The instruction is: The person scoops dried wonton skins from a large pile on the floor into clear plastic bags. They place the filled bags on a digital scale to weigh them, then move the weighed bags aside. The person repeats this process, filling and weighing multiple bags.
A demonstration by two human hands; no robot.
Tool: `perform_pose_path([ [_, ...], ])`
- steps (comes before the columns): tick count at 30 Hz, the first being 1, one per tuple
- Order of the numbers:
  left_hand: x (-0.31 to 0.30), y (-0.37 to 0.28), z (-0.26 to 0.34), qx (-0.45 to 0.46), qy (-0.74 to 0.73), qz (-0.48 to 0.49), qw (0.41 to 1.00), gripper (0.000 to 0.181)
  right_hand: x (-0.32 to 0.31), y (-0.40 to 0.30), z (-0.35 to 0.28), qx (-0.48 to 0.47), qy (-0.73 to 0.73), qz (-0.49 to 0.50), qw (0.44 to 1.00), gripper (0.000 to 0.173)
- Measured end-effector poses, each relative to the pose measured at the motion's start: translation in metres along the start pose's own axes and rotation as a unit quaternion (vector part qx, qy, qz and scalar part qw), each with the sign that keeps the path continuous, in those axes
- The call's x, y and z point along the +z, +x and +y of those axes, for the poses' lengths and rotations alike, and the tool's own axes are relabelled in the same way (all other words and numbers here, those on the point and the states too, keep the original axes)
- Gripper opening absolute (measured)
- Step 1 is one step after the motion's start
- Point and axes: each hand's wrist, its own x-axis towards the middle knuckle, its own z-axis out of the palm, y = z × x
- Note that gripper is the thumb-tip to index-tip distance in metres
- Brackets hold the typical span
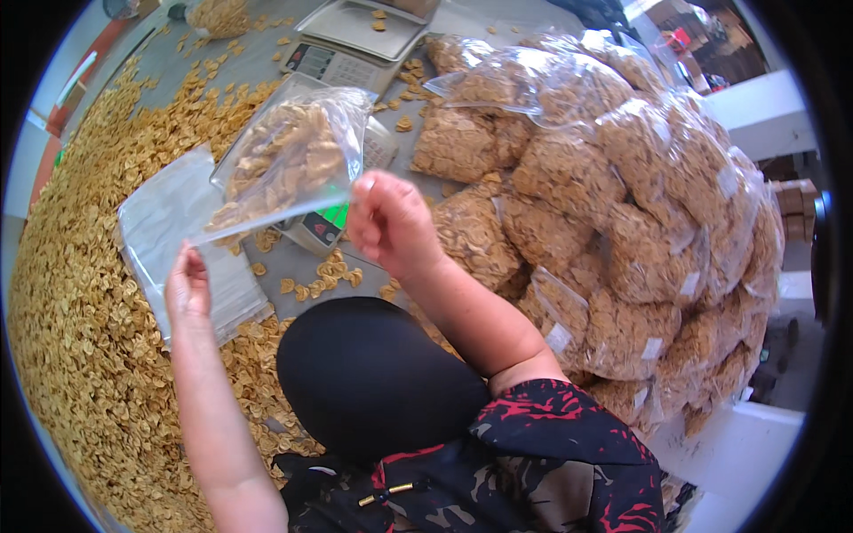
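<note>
Between my hands a clear plastic bag [293, 150], partly filled with golden-brown curled chips, is stretched by its near edge. My left hand [188, 283] pinches the left corner of that edge. The right corner is gripped in the fingers of my right hand [393, 223]. Under the bag a digital scale [320, 230] shows a lit green display; the bag hides most of its pan. A stack of flat, unfilled plastic bags [193, 253] lies just beyond my left hand, on top of loose chips.
A large heap of loose chips [100, 320] covers the left side of the table [300, 273]. On the right rises a pile of filled bags [566, 166], several with white labels. A second scale [353, 46] and another filled bag [218, 16] stand farther back.
</note>
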Motion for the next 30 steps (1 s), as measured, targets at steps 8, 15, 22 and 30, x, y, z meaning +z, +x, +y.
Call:
perform_pose_path([
  [8,0.142,-0.191,0.006,-0.039,0.189,-0.390,0.900,0.038,0.044,-0.170,-0.192,-0.132,-0.010,-0.031,0.991,0.031],
  [15,0.146,-0.283,-0.035,-0.030,0.377,-0.474,0.795,0.039,0.089,-0.440,-0.244,-0.244,-0.271,0.084,0.927,0.026],
  [22,0.095,-0.270,-0.032,0.009,0.397,-0.456,0.796,0.039,0.076,-0.637,-0.273,-0.349,-0.241,0.184,0.887,0.030],
  [30,-0.004,-0.225,0.004,-0.011,0.352,-0.320,0.879,0.038,-0.151,-0.780,-0.293,-0.430,-0.116,0.346,0.826,0.023],
])
